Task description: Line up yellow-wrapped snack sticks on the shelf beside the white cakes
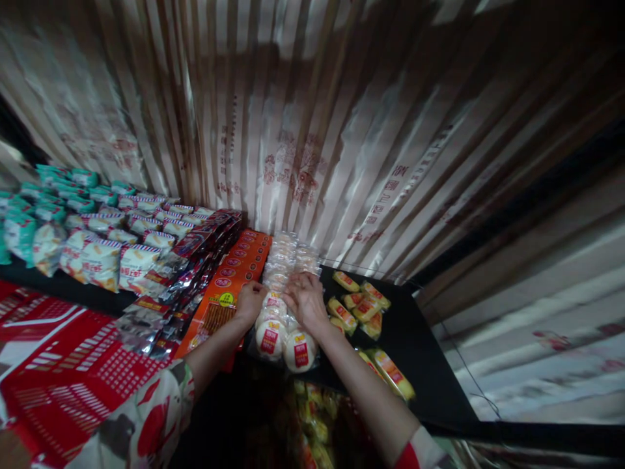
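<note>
Two rows of clear-wrapped round white cakes [299, 350] with red labels run from the shelf's front edge back to the curtain. My left hand [251, 301] is at the left row, its fingers bent together against the side of a wrapped cake. My right hand [306, 299] reaches over the right row, with fingers curled down onto the wrapped cakes there. Its palm and wrist hide part of that row. Left of the cakes lie flat orange snack packs [233, 273] with a window showing brown sticks, close beside my left hand.
Yellow wrapped cakes [366, 307] lie loosely on the black shelf [420, 358] to the right. Dark shiny packets [195, 260], white snack bags [100, 260] and green bags [19, 231] stand on the left. A red basket [73, 384] is at lower left. A pleated printed curtain [293, 150] hangs behind.
</note>
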Available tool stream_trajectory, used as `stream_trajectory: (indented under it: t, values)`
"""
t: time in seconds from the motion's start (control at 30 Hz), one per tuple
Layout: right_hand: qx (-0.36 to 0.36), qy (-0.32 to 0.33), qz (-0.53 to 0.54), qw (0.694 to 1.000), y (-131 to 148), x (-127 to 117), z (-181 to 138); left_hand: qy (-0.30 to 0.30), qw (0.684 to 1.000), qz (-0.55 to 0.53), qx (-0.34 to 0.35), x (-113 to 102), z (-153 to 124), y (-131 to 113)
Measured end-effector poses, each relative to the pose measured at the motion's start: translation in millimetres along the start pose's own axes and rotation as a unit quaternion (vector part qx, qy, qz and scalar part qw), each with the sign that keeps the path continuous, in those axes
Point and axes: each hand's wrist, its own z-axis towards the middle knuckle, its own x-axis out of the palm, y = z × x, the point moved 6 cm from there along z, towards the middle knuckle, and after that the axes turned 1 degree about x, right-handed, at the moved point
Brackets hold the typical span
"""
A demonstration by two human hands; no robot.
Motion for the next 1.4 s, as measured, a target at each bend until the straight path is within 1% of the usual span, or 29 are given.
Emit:
stream_trajectory:
  t: [0.1,0.17,0.33,0.43,0.53,0.7,0.87,0.93,1.03,1.1,1.17,1.27,1.4]
  values:
    - [-0.024,0.05,0.013,0.998,3,4,-7,-0.003,1.0,0.011,0.0,-1,-1,-1]
    - [-0.029,0.064,0.015,0.997,4,6,-9,-0.002,1.0,0.016,0.002,-2,-1,-2]
    - [-0.024,0.059,-0.025,0.998,7,9,-8,-0.003,1.0,0.022,0.004,-3,-1,-3]
    - [-0.055,0.065,-0.047,0.995,14,10,-8,-0.006,1.0,0.02,0.003,-3,-2,-4]
    - [-0.08,0.066,-0.04,0.994,19,11,-9,-0.009,1.0,0.017,-0.002,-4,-4,-4]
    - [-0.066,0.036,-0.004,0.997,14,11,-10,-0.009,1.0,0.007,-0.006,-6,-5,-6]
    - [-0.033,-0.02,0.002,0.999,10,8,-12,-0.002,0.997,-0.072,0.015,-11,-11,-9]
    - [-0.017,-0.043,-0.001,0.999,9,7,-12,0.003,0.996,-0.082,0.023,-14,-17,-9]
    - [-0.004,-0.058,0.002,0.998,9,8,-11,0.009,0.999,-0.026,0.044,-18,-24,-10]
    - [-0.001,-0.054,0.008,0.999,9,8,-10,0.01,0.998,0.034,0.06,-20,-26,-13]
    - [0.003,-0.048,0.012,0.999,9,7,-11,0.004,0.995,0.076,0.06,-21,-26,-14]
    - [0.0,-0.037,0.01,0.999,10,1,-15,-0.011,0.995,0.096,0.028,-21,-25,-12]
    - [-0.03,0.014,-0.013,0.999,18,-2,-24,-0.022,0.996,0.09,0.015,-17,-27,-10]
